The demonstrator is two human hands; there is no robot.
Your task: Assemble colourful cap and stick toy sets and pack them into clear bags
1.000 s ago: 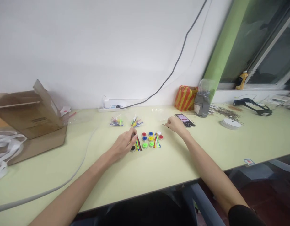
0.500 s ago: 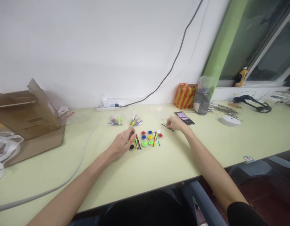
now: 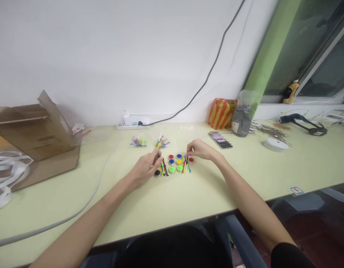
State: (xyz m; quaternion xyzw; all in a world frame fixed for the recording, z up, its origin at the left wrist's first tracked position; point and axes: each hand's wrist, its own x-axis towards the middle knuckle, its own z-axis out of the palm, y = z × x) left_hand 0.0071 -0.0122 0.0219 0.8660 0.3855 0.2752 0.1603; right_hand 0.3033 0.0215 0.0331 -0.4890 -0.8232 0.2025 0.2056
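Note:
My right hand point(image 3: 199, 149) pinches a thin black plastic stick point(image 3: 187, 160) over the right-hand row of coloured sticks point(image 3: 184, 166). At the left row of coloured sticks point(image 3: 163, 168), my left hand point(image 3: 145, 166) is closed, with something dark at its fingertips that I cannot make out. Between the two rows stand small round pieces with coloured tops, among them a yellow one point(image 3: 179, 162) and a green one point(image 3: 172, 169). A black-topped round piece point(image 3: 157, 173) sits just below my left fingers, and a red-topped one point(image 3: 191, 160) lies right of the sticks.
Two clear bags of coloured parts point(image 3: 138, 140) lie behind the rows. A phone point(image 3: 220, 140), a striped bag point(image 3: 220, 113) and a white spool point(image 3: 276, 144) are on the right. A cardboard box point(image 3: 35, 137) and a grey cable point(image 3: 85, 206) occupy the left.
My right hand has moved left with the black stick, from beside the phone to the right-hand row of sticks. The left hand stays at its row. The view has shifted slightly.

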